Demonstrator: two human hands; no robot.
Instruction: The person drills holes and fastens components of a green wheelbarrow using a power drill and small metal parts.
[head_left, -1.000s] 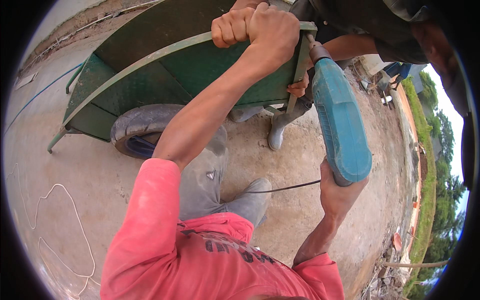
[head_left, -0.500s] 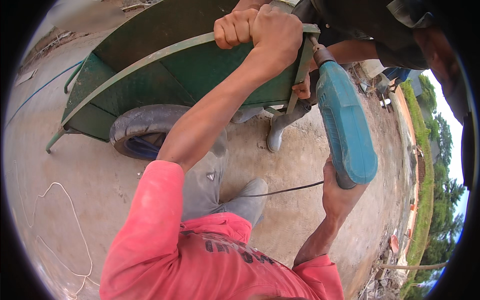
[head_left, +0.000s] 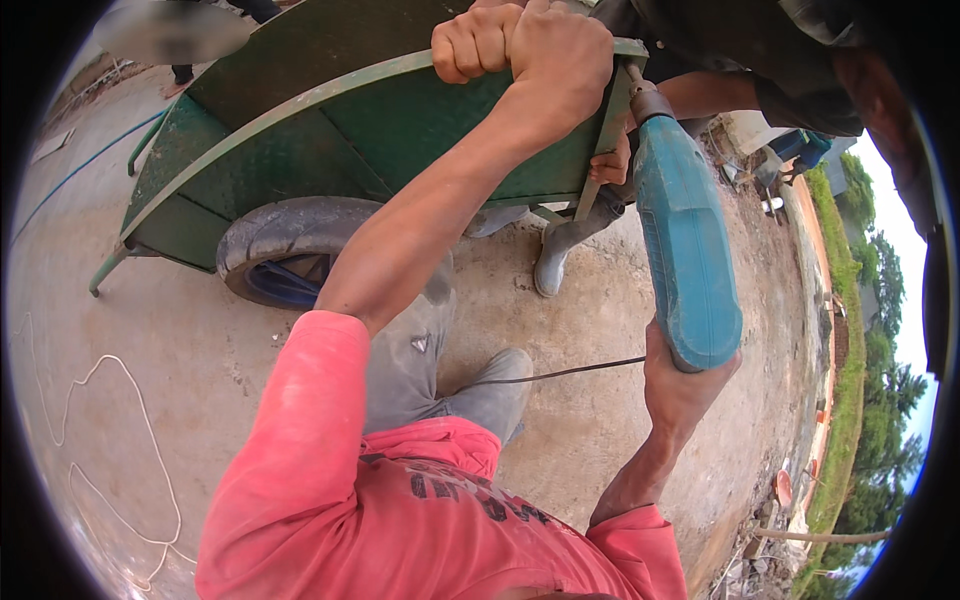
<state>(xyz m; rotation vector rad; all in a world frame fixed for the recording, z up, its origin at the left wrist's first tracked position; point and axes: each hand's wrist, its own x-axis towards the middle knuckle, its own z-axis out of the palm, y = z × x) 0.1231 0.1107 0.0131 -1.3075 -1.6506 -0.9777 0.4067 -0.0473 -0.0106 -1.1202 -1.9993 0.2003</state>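
My left hand (head_left: 558, 70) is closed over the upper rim of a green metal wheelbarrow (head_left: 255, 205). Another person's fist (head_left: 470, 45) grips the rim right beside it. My right hand (head_left: 680, 385) holds the handle of a blue corded power drill (head_left: 688, 240). The drill points away from me, its chuck (head_left: 648, 102) near the top of an upright green strut at the barrow's right end; whether the bit touches it I cannot tell. The other person's lower hand (head_left: 612, 162) holds that strut below the chuck. A black tyre (head_left: 245, 260) sits under the barrow.
The co-worker in dark clothing (head_left: 750, 40) stands across the barrow in grey boots (head_left: 552, 262). A white cord (head_left: 120, 360) and blue hose (head_left: 65, 185) lie on the concrete (head_left: 170, 330). Rubble (head_left: 760, 560) and grass (head_left: 850, 380) line the right. Someone's legs (head_left: 185, 70) show top left.
My left hand is slightly higher and further right in the view. The drill has shifted slightly. Another person has come into view at the top left. Both grips are unchanged.
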